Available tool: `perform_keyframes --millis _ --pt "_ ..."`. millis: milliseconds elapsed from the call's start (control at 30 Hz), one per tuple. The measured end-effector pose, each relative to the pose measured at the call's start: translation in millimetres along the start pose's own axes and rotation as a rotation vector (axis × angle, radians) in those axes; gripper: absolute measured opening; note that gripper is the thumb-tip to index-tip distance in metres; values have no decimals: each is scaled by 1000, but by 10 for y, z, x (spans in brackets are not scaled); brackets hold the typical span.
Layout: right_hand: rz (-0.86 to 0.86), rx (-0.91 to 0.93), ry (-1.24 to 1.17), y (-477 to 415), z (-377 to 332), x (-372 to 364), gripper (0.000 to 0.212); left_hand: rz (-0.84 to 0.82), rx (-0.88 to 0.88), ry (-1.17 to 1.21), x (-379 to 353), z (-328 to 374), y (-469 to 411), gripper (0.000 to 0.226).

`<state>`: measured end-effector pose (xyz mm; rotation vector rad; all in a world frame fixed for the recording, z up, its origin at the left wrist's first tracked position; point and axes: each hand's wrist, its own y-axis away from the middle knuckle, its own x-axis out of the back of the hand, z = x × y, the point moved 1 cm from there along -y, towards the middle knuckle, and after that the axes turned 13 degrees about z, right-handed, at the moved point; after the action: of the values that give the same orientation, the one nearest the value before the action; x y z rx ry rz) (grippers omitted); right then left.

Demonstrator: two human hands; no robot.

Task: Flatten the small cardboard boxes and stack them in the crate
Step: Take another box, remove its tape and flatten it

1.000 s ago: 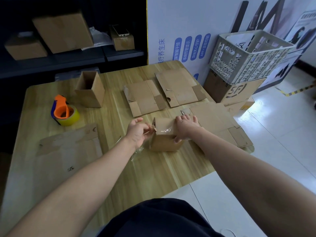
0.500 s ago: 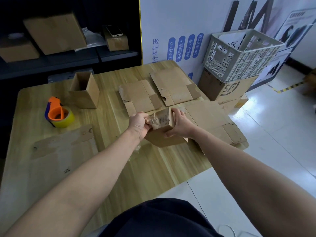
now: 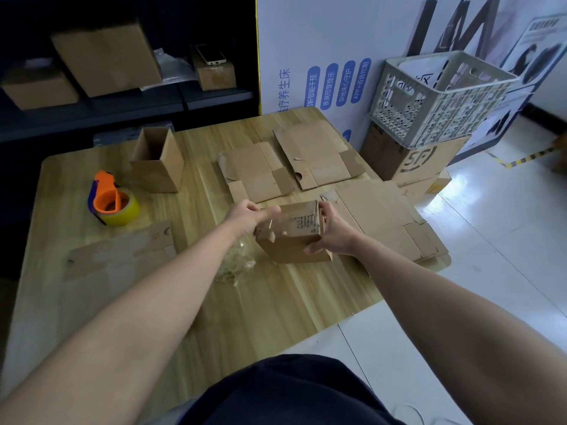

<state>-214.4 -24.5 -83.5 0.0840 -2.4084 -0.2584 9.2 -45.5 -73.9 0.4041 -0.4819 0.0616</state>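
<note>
Gripping the small box (image 3: 291,240) from its right side, the right hand (image 3: 333,233) had its fingers curled over the far top edge and its thumb pressed on the near face. The left hand (image 3: 245,214) pinched at the box's upper left corner with bunched fingers, too blurred to show whether tape or flap. Both forearms reached out over the table (image 3: 276,302). A second earlier the box had sat flat under the right palm; now it was tipped, printed face up, just above the table. The crate (image 3: 441,96) stood well apart to the right.
</note>
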Motion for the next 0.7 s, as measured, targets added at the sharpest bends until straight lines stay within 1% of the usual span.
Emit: perform_keyframes --millis 33,133,167,233,267,333,400,467,533,633,700 --pt "-13 -1 13 -5 -9 -57 116 10 -49 -51 -71 9 30 59" --pt "-52 -27 46 8 67 -149 118 91 -137 -155 -150 -23 43 29" --pt "-58 -32 46 18 94 -154 120 106 -152 -176 -147 -40 44 22" --pt "-40 24 95 21 98 -140 121 125 -168 -183 -148 -50 62 16" --pt "-18 91 168 12 78 -131 122 134 -171 -188 -153 -46 73 14" --pt "4 257 388 -8 2 -116 122 166 -185 -219 -164 -37 76 12" --pt "-14 357 582 -23 -76 -105 121 208 -202 -236 -161 -25 68 12" --pt "-69 366 734 -36 -159 -119 120 243 -213 -244 -162 -16 69 13" --pt "-76 373 833 -47 -252 -161 119 246 -228 -247 -202 5 88 14" --pt "-12 352 910 -53 -352 -228 115 239 -215 -139 -248 60 92 21" --pt "50 332 882 -63 -358 -221 104 279 -208 -48 -214 87 57 23"
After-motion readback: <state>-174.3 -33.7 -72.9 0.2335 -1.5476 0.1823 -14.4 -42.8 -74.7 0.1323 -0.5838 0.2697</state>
